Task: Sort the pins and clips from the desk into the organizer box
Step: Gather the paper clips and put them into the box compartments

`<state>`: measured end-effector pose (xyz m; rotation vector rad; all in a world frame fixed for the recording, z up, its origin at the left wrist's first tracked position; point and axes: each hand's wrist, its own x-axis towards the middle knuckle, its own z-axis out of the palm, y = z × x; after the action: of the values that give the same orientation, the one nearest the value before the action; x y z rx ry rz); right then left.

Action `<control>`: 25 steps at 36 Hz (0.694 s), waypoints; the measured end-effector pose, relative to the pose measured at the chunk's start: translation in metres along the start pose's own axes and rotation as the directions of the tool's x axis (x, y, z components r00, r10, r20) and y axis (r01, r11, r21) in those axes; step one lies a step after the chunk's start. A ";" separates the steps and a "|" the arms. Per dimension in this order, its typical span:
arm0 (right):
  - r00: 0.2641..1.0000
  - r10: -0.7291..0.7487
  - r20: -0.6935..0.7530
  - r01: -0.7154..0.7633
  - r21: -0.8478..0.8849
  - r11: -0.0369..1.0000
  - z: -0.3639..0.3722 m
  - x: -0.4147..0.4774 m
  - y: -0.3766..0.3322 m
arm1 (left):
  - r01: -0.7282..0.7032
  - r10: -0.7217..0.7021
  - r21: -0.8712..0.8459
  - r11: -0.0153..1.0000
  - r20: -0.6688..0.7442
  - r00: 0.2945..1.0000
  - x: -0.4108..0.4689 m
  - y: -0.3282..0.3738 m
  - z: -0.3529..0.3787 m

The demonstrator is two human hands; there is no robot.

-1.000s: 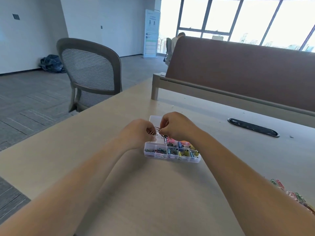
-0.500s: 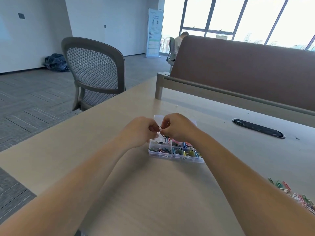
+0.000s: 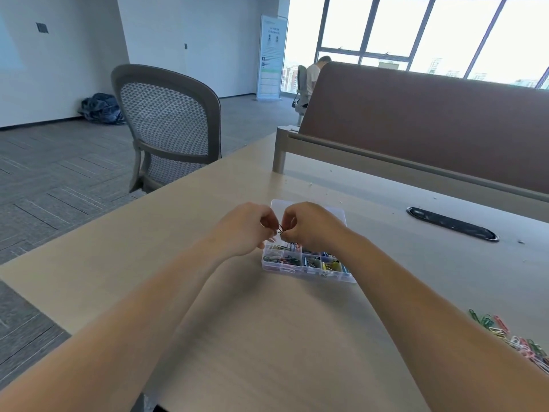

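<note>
Plastic organizer box [image 3: 309, 271]: set open on the desk [image 3: 267, 337], its compartments seen filled with coloured clips.
Left hand [image 3: 246, 227]: fingers are curled, and a tangle of dark clips [image 3: 280, 231] is pinched at 1 end.
Right hand [image 3: 312, 226]: the same tangle is pinched from the other side and held just above the box's left compartments.
Loose clips [image 3: 517, 340]: 1 coloured pile is seen near the desk's right edge, well apart from the box.
Mesh chair [image 3: 169, 126]: parked at the desk's far-left side.

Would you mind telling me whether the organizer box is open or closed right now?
Open: the organizer box shows its compartments uncovered, and its clear lid lies flat on the desk behind it.
</note>
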<state>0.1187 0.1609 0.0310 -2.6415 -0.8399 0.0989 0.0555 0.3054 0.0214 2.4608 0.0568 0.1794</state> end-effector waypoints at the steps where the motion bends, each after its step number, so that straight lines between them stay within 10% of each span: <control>1: 1.000 0.000 0.004 0.000 -0.001 1.000 0.000 0.000 0.000 | -0.003 0.003 0.003 1.000 0.002 1.000 0.000 0.000 0.000; 25: 0.999 -0.033 0.008 0.034 -0.046 0.998 0.007 -0.001 0.003 | -0.032 0.035 0.096 0.995 -0.029 0.999 0.000 -0.001 0.004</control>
<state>0.1179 0.1604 0.0235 -2.6703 -0.8990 0.0809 0.0559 0.3034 0.0178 2.5556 0.0382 0.2343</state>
